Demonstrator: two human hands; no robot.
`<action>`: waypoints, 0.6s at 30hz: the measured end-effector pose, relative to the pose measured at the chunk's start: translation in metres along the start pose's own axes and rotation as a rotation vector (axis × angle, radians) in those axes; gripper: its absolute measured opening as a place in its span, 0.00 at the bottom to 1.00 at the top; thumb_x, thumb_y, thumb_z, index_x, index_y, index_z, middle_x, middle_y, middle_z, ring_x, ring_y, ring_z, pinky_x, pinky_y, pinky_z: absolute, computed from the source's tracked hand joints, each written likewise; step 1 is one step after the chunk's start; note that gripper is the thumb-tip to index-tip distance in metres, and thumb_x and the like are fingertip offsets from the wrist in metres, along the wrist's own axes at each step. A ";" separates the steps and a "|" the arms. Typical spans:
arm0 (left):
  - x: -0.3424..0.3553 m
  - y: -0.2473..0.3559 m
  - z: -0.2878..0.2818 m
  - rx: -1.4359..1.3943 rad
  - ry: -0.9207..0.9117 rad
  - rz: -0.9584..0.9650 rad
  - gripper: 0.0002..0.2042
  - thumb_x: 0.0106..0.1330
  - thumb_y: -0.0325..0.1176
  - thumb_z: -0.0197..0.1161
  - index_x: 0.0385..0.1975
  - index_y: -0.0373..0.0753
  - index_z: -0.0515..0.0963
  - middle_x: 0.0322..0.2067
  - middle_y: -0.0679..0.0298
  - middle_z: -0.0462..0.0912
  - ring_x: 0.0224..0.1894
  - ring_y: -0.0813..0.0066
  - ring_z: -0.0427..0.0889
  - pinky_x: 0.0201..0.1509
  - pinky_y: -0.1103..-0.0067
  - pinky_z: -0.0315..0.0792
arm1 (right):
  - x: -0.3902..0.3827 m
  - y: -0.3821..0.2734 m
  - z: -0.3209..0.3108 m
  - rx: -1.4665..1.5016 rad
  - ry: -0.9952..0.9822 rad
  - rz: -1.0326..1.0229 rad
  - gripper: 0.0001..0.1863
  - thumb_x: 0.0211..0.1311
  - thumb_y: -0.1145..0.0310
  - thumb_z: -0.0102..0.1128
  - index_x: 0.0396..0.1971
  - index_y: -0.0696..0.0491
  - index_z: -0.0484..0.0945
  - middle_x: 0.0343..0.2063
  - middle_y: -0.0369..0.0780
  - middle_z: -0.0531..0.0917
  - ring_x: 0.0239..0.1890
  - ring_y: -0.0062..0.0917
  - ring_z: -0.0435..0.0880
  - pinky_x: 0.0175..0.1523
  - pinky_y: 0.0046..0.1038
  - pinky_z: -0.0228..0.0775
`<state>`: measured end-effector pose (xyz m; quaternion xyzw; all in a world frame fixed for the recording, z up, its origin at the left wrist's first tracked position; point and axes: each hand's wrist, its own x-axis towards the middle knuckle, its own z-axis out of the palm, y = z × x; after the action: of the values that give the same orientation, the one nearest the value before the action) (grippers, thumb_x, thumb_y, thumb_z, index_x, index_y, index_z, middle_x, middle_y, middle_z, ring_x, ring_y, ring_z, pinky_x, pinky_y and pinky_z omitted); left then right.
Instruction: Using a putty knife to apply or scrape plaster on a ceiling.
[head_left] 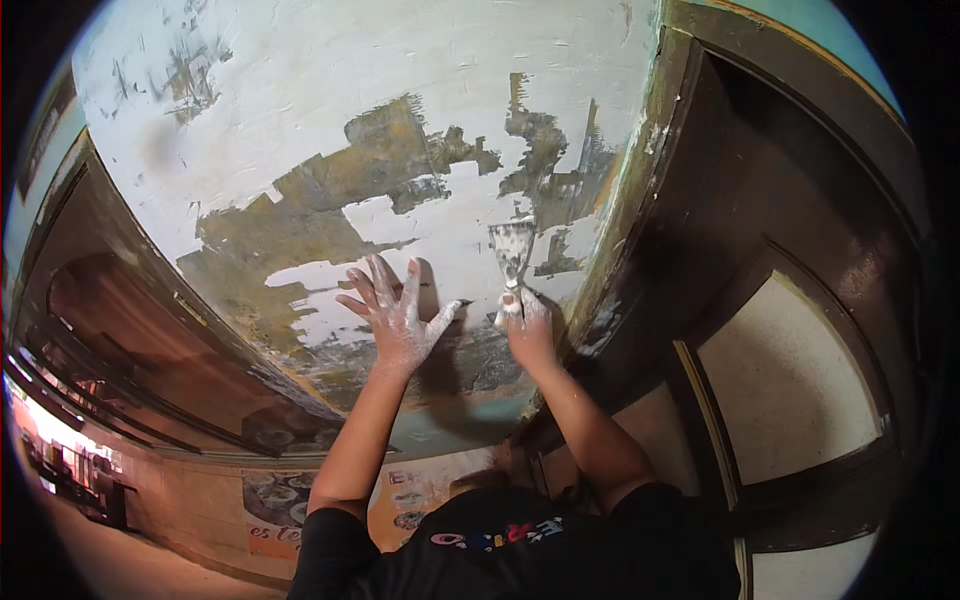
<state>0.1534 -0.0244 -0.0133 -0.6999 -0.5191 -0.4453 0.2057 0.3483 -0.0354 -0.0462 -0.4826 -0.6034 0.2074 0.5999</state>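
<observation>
Bending along the left rim, brown woodwork [130,310] borders the wall, with a poster [272,505] low down beyond it. Across the wall [300,200], ragged grey-brown patches show between stretches of white paste [440,215], smooth near the top and broken further down. Left of centre, the left hand [400,318] is raised to the lower part of the wall, its grip apart and holding nothing, fingers spread and smeared white; whether the palm presses on the surface, I cannot tell. Below, between the forearms, is a black shirt [560,550] with coloured lettering. Just right of the left hand, and apart from it, stands the scraper [513,245], blade up and streaked white, in front of the pasted wall. Under the blade, the right hand [527,322] has its grip clamped on the scraper's handle, whitened too. Further right, a worn brown frame [640,215] edges the wall, beside a dark door with a pale panel [785,375].
</observation>
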 end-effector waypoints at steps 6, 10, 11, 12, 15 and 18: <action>0.009 -0.023 -0.001 0.032 0.066 0.015 0.40 0.43 0.55 0.71 0.60 0.52 0.66 0.68 0.47 0.39 0.69 0.45 0.24 0.61 0.44 0.17 | -0.049 0.043 0.012 0.108 -0.110 0.194 0.13 0.64 0.64 0.46 0.30 0.58 0.73 0.15 0.39 0.75 0.18 0.25 0.75 0.28 0.29 0.67; 0.001 -0.029 -0.001 0.121 0.101 0.095 0.43 0.44 0.56 0.70 0.62 0.48 0.63 0.67 0.44 0.39 0.69 0.43 0.26 0.61 0.44 0.18 | 0.022 -0.021 -0.001 0.010 -0.027 -0.025 0.14 0.65 0.62 0.48 0.28 0.59 0.71 0.14 0.43 0.73 0.19 0.32 0.73 0.28 0.32 0.63; 0.002 -0.028 -0.001 0.121 0.119 0.092 0.43 0.44 0.57 0.70 0.62 0.48 0.62 0.67 0.44 0.40 0.69 0.44 0.26 0.61 0.44 0.17 | 0.025 -0.018 -0.001 -0.013 -0.001 -0.075 0.15 0.65 0.61 0.48 0.27 0.59 0.71 0.14 0.43 0.72 0.18 0.31 0.73 0.27 0.32 0.63; 0.003 -0.030 0.001 0.120 0.138 0.090 0.43 0.44 0.57 0.70 0.62 0.49 0.62 0.67 0.44 0.40 0.69 0.44 0.26 0.61 0.45 0.17 | 0.028 -0.015 0.001 -0.036 0.028 -0.126 0.16 0.65 0.60 0.48 0.27 0.59 0.71 0.13 0.42 0.72 0.17 0.31 0.73 0.26 0.32 0.63; 0.000 -0.033 0.006 0.113 0.144 0.102 0.43 0.44 0.57 0.70 0.62 0.50 0.63 0.67 0.44 0.41 0.70 0.46 0.27 0.62 0.45 0.18 | -0.021 0.016 0.001 0.080 -0.027 0.059 0.16 0.64 0.59 0.48 0.26 0.59 0.72 0.12 0.41 0.72 0.17 0.29 0.73 0.25 0.31 0.63; -0.005 -0.034 0.006 0.127 0.136 0.106 0.42 0.43 0.57 0.71 0.61 0.51 0.64 0.67 0.44 0.42 0.70 0.46 0.28 0.62 0.45 0.18 | -0.054 0.011 -0.007 0.078 -0.012 0.259 0.17 0.64 0.59 0.48 0.27 0.59 0.73 0.12 0.40 0.72 0.17 0.25 0.73 0.25 0.30 0.63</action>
<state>0.1252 -0.0099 -0.0271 -0.6800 -0.4933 -0.4468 0.3076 0.3482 -0.0773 -0.0819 -0.5316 -0.5311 0.3091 0.5829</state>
